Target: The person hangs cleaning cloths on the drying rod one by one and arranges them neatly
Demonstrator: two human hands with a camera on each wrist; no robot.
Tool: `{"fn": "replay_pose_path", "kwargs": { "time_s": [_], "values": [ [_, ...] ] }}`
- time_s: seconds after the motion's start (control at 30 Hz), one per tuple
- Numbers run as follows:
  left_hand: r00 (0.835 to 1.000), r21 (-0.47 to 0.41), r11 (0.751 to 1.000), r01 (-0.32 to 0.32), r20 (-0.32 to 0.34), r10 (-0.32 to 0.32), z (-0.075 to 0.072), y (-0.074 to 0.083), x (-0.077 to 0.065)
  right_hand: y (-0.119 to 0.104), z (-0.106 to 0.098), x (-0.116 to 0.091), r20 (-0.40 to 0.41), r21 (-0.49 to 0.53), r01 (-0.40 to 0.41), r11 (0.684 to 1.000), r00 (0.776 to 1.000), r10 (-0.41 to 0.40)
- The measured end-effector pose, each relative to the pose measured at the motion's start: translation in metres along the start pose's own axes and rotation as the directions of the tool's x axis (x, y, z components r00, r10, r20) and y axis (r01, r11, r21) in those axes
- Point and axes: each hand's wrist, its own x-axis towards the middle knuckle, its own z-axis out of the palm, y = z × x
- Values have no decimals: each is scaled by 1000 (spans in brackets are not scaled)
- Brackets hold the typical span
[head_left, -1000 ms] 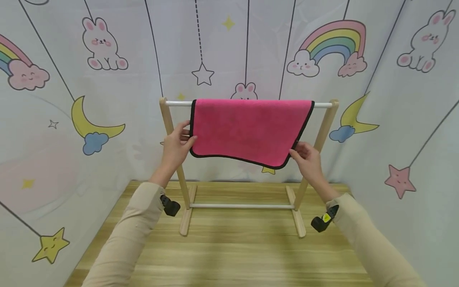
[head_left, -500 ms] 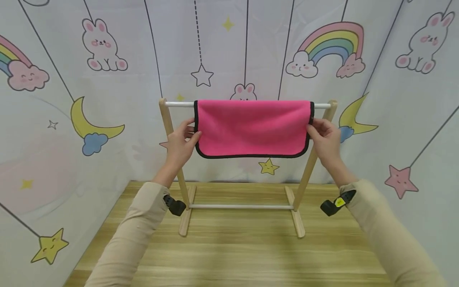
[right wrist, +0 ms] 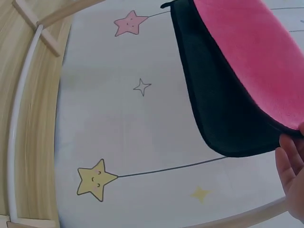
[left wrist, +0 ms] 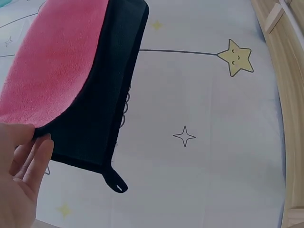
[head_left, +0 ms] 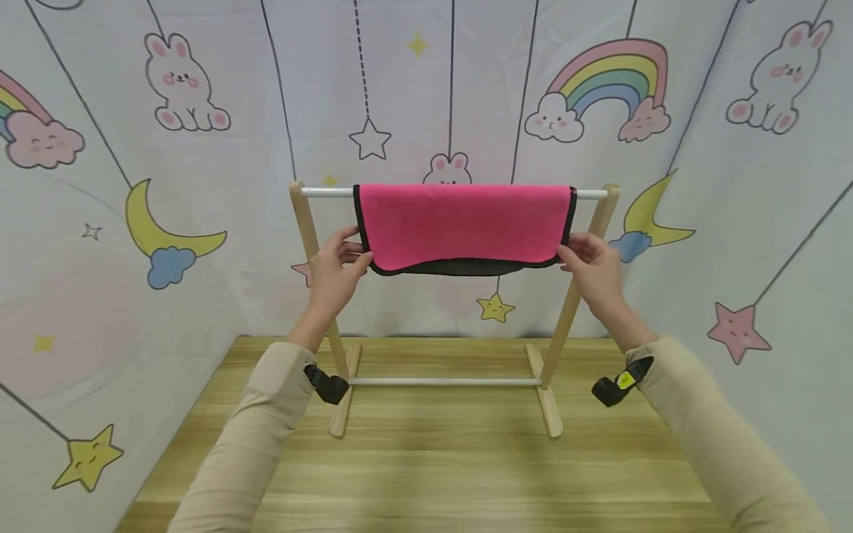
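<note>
A pink towel (head_left: 466,222) with black edging is draped over the top bar of a small wooden rack (head_left: 303,222). Its back layer shows dark in both wrist views, with a hanging loop (left wrist: 115,181) at one corner. My left hand (head_left: 335,275) pinches the front layer near its lower left corner, thumb in front and fingers behind. On the other side, my right hand (head_left: 595,270) pinches the same layer near the lower right corner. Between the hands the front hem bows slightly upward, and a dark strip of the back layer shows below it.
The rack stands on a wood-grain tabletop (head_left: 426,459), with a white lower bar (head_left: 446,382) joining its feet. Behind and at the sides hangs a white curtain (head_left: 253,222) printed with rabbits, stars, moons and rainbows.
My right hand rose from the low right corner, levelling the towel's hem, then came slightly down and left. The front hem has gone up, exposing the dark back layer. Both hands keep hold.
</note>
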Motion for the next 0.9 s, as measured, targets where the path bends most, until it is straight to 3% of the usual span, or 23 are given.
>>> {"fn": "replay_pose_path", "kwargs": {
  "time_s": [0.17, 0.33, 0.6, 0.9],
  "values": [
    [999, -5, 1000, 13, -30, -13, -3, -7, -2, 2, 4, -11, 11, -21, 11, 1000, 1000, -11],
    [999, 8, 999, 31, -11, -31, -5, -13, -5, -6, 8, -20, 4, -36, 20, 999, 1000, -20],
    [1000, 122, 993, -1, -6, 2, -3, -10, -2, 7, 10, -4, -62, -130, 99, 987, 992, -107],
    [1000, 103, 995, -12, -2, 13, -2, -8, -2, -15, 13, -8, -65, -134, 121, 984, 989, -131]
  ]
}}
